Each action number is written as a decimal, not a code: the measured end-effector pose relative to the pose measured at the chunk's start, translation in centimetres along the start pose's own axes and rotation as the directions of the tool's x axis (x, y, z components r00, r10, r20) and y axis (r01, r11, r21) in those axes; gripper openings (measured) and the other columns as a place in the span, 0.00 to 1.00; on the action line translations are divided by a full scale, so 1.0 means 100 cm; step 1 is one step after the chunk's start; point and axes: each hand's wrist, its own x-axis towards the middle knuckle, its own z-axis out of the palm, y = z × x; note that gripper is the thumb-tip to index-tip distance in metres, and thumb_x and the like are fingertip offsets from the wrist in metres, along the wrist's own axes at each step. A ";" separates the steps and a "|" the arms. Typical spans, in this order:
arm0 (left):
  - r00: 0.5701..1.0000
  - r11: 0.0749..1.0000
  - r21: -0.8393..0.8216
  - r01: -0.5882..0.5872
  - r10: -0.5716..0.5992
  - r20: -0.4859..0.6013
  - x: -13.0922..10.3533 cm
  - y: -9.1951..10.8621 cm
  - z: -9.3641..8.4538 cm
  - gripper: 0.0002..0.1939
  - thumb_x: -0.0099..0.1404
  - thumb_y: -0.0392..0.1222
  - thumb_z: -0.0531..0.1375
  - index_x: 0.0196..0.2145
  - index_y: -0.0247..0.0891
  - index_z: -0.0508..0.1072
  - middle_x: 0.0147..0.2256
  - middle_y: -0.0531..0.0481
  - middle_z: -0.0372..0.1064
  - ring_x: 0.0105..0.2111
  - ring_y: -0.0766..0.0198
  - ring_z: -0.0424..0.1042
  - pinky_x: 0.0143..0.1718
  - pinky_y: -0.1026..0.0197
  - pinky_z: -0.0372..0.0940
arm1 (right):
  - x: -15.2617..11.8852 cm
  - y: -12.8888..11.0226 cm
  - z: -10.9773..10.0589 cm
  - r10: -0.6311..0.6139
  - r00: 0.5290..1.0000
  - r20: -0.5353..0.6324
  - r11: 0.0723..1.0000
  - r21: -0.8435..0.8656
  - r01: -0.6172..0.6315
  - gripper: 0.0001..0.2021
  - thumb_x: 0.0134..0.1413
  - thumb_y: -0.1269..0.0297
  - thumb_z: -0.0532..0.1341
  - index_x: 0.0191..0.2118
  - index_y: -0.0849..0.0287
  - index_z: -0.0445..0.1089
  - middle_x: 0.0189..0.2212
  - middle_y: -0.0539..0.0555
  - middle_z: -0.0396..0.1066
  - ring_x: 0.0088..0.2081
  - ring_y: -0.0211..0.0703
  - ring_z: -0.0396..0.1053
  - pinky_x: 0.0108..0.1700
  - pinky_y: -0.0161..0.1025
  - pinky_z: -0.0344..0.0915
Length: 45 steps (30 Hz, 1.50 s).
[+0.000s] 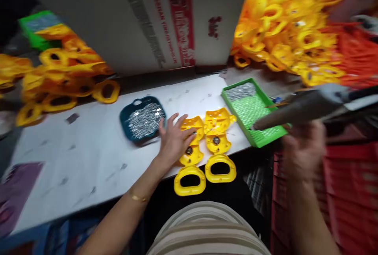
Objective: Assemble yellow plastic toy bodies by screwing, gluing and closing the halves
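My left hand (174, 140) lies over the left set of yellow plastic parts (193, 123), fingers spread, covering some of them. A second set of yellow parts (218, 121) sits just right of it. Round metal pieces (216, 140) show in the lower shells. Two yellow ring-shaped handles (189, 189) are at the near table edge. On the right, my right hand (304, 152) is blurred beneath a grey tapered tool that looks like an electric screwdriver (301, 111). Its fingers are partly hidden, so their grip is unclear. The tool's tip is over a green tray (260, 138).
A dark teal tray (125, 123) of small metal screws stands left of my left hand. Behind the white-covered table (88, 148) rises a large carton (141, 18). Yellow parts are heaped at left (62, 77) and right (283, 30). A red crate (345, 192) stands at lower right.
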 end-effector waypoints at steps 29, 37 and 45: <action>0.998 0.996 0.072 -0.056 0.057 -0.020 0.010 0.005 -0.007 0.10 0.67 0.44 0.58 0.38 0.49 0.81 0.56 0.45 0.66 0.58 0.39 0.59 0.56 0.27 0.47 | 0.064 0.018 0.030 0.053 0.992 -0.117 0.942 0.335 -0.010 0.15 0.49 0.55 0.64 0.40 0.57 0.67 0.18 0.44 0.65 0.17 0.34 0.64 0.20 0.35 0.64; 0.999 0.997 0.058 -0.042 0.042 -0.004 0.009 0.005 -0.007 0.11 0.67 0.44 0.57 0.37 0.48 0.81 0.56 0.44 0.65 0.58 0.38 0.58 0.56 0.27 0.46 | 0.066 0.025 0.046 0.004 0.981 -0.193 0.886 0.456 0.087 0.13 0.49 0.57 0.66 0.37 0.56 0.66 0.18 0.44 0.63 0.16 0.32 0.61 0.18 0.33 0.61; 0.998 0.997 0.046 -0.059 0.060 -0.016 0.007 0.000 -0.003 0.10 0.67 0.44 0.58 0.39 0.50 0.80 0.57 0.47 0.64 0.58 0.40 0.57 0.57 0.27 0.45 | 0.065 0.030 0.047 0.057 0.979 -0.196 0.904 0.426 0.032 0.15 0.48 0.53 0.66 0.37 0.55 0.66 0.19 0.45 0.62 0.16 0.34 0.62 0.18 0.35 0.62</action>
